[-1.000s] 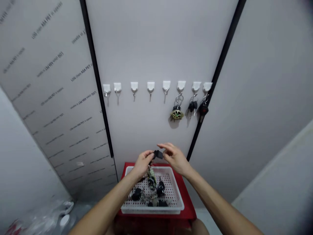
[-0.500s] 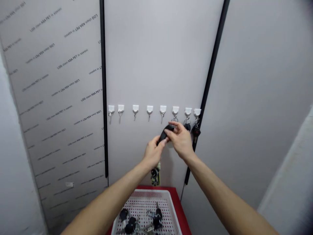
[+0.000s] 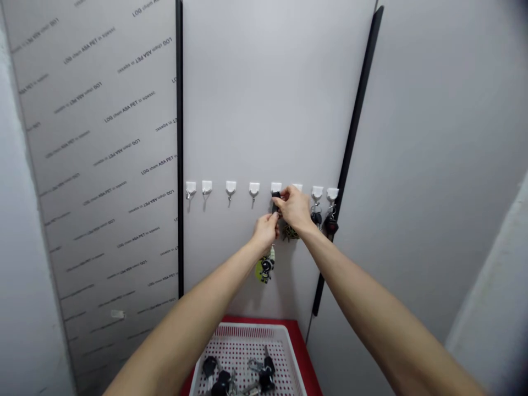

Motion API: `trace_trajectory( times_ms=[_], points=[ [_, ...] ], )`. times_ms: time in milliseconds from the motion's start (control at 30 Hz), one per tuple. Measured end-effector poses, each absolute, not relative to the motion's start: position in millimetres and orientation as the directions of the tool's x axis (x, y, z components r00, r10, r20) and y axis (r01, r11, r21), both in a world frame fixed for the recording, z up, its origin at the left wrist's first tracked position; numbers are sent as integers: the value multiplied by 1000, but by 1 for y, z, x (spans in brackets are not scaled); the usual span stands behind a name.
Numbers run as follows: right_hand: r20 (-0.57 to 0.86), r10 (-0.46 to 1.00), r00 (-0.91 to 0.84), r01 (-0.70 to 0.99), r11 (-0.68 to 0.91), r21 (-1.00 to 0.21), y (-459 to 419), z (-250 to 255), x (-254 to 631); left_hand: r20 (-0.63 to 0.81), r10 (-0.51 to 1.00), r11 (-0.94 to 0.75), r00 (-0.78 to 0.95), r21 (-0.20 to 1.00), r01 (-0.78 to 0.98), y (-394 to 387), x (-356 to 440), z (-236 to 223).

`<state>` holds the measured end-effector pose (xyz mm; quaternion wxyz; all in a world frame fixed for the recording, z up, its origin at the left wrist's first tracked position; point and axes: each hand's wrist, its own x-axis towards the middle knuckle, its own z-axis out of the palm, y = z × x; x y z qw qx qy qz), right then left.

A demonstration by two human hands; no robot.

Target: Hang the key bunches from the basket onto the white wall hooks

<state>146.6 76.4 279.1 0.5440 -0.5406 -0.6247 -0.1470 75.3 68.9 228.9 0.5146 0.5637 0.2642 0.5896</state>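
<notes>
On my remote feed I record the right hand [image 3: 293, 208] pinching a black strap [image 3: 275, 204] at the fifth white hook [image 3: 276, 187], counting from the nine o'clock end. The left hand [image 3: 266, 228], at its eight o'clock, grips the strap's lower end; a figurine charm [image 3: 266, 268] hangs at six o'clock. Fingers obscure any strap-to-hook contact; I cannot confirm it. Hanging keys [image 3: 331, 224] sit at four o'clock. The white basket [image 3: 293, 360], at six, contains loose keys [image 3: 267, 379].

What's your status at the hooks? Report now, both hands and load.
Left hand and right hand pinching black strap at fifth white hook from left. Figure charm dangling below left hand. Close by: another keychain, partly behind right hand.
</notes>
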Motion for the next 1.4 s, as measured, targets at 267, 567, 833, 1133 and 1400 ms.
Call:
trace_trajectory(
  times_ms=[267,567,833,1133,1400],
  points=[
    [819,565,101,928,243,-282,80,267,143,423,890,-422,172,906,-42,91,70,213],
    [896,442,54,858,438,-268,44,213,146,531,845,-535,69,829,165,76,40,181],
    [619,784,47,768,368,-524,19,64,139,324,942,-332,84,879,342,48,11,64],
    [291,954,-80,861,213,-462,-6,-8,142,208,924,-380,321,591,712,17,-6,-13],
    [206,970,-126,854,212,-476,-6,-13,141,209,841,-531,499,498,685,12,-3,-17]
  ],
)
